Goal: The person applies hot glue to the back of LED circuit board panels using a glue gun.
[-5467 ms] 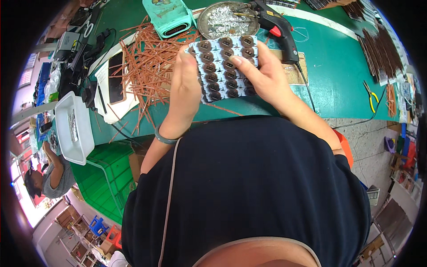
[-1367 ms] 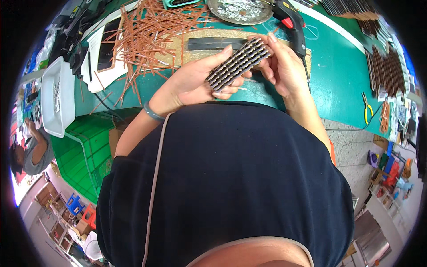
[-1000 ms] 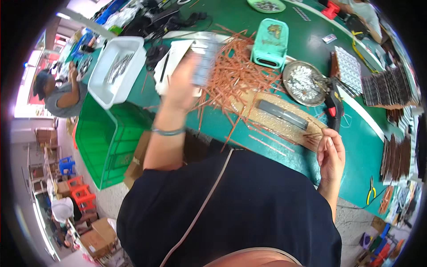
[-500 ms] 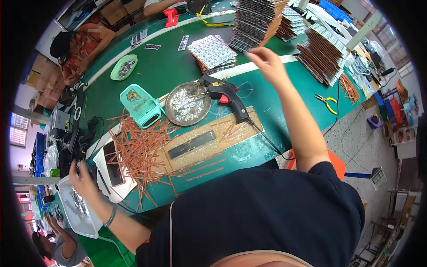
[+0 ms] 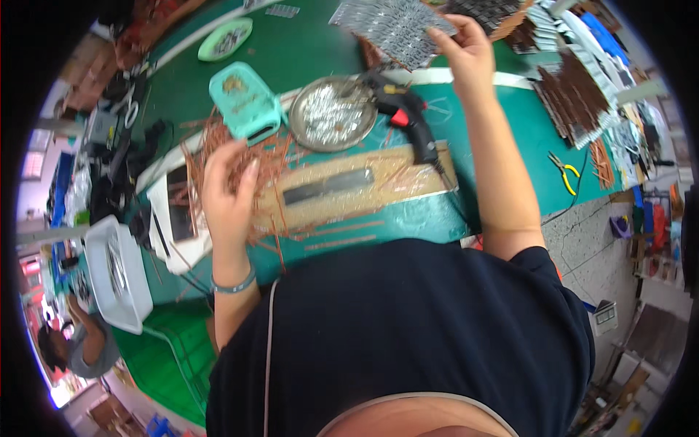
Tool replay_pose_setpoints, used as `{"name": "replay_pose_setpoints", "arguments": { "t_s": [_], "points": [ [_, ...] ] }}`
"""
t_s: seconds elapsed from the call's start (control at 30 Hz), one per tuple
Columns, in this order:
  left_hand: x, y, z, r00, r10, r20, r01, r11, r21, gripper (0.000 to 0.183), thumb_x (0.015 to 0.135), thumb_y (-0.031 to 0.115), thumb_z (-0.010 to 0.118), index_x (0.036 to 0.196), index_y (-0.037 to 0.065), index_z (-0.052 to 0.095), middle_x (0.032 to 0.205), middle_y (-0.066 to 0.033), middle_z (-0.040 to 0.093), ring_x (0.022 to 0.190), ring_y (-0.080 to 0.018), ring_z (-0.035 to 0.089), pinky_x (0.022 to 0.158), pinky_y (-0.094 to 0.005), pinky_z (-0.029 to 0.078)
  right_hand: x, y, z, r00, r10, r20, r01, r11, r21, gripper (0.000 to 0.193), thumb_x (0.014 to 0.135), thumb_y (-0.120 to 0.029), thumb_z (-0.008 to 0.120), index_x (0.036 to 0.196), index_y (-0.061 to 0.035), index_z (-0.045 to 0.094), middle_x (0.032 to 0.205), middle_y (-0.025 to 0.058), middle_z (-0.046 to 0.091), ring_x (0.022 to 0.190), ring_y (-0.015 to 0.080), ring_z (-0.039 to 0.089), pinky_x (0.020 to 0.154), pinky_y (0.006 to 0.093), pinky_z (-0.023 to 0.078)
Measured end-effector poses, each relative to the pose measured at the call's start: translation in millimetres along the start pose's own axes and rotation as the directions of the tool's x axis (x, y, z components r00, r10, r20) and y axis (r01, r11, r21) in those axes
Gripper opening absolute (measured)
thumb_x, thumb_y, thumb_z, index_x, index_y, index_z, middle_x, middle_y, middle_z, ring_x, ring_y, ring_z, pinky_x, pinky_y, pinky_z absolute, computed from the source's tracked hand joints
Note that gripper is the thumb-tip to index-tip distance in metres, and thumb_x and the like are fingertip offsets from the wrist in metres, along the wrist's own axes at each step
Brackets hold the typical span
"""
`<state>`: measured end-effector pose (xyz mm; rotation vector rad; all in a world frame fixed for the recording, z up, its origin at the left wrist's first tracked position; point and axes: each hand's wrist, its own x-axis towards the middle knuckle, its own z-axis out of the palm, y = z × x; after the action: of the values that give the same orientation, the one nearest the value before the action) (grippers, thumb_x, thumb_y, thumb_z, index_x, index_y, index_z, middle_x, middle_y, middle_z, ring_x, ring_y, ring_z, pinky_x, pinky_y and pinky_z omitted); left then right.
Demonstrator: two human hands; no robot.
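The right hand (image 5: 466, 52) is stretched far out and pinches the near edge of a grey tray (image 5: 393, 20) studded with small parts, thumb on top, fingers under it; the tray is lifted and tilted above the far side of the green table (image 5: 510, 138). Just below that hand, toward the body, lies a black and red glue gun (image 5: 408, 120), its nose pointing at the forearm. Left of the gun sits a round metal dish (image 5: 331, 113) full of shiny bits. To the right of the forearm, stacks of dark brown trays (image 5: 575, 95) lie fanned out, and nearer the table edge are yellow-handled pliers (image 5: 564, 171).

The left hand (image 5: 229, 193) is loosely curled, fingers bent, over a heap of copper wires (image 5: 240, 156); it touches them, but whether it grips any I cannot tell. A bracelet (image 5: 234, 285) circles its wrist. Right of this hand a cardboard sheet (image 5: 364, 189) carries a dark flat bar (image 5: 328, 186). Just beyond the fingers stands a mint-green box (image 5: 244, 98), and farther off a pale green plate (image 5: 226, 38). Left of the hand lies a white tray (image 5: 171, 226), and farther left a grey bin (image 5: 116, 273). A second person (image 5: 76, 346) sits well beyond that bin.
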<state>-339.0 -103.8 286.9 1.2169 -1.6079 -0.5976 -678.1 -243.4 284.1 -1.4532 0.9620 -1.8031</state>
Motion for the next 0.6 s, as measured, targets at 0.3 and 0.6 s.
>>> {"name": "replay_pose_setpoints", "arguments": {
  "t_s": [0.3, 0.6],
  "points": [
    [-24.6, -23.6, 24.0, 0.953, -0.175, 0.248, 0.219, 0.962, -0.164, 0.019, 0.076, 0.002, 0.064, 0.093, -0.005, 0.061, 0.089, -0.0076, 0.061, 0.081, -0.0126, 0.058, 0.069, -0.0234, 0.047, -113.3, -55.9, 42.3, 0.829, 0.113, 0.548, 0.02, 0.973, -0.231, 0.028, 0.076, -0.002, 0.065, 0.102, -0.0002, 0.056, 0.097, 0.0055, 0.06, 0.085, 0.0107, 0.057, 0.073, 0.0218, 0.046],
    [-34.7, -21.3, 24.2, 0.98, -0.096, 0.175, 0.126, 0.978, -0.167, 0.015, 0.074, 0.0, 0.065, 0.088, -0.005, 0.063, 0.087, -0.0078, 0.061, 0.075, -0.0116, 0.057, 0.066, -0.0236, 0.046, -113.9, -70.1, 45.7, 0.751, 0.251, 0.61, 0.053, 0.898, -0.436, 0.015, 0.073, -0.004, 0.067, 0.085, 0.0006, 0.061, 0.08, 0.0054, 0.064, 0.076, 0.0114, 0.06, 0.069, 0.024, 0.047]
  ]
}}
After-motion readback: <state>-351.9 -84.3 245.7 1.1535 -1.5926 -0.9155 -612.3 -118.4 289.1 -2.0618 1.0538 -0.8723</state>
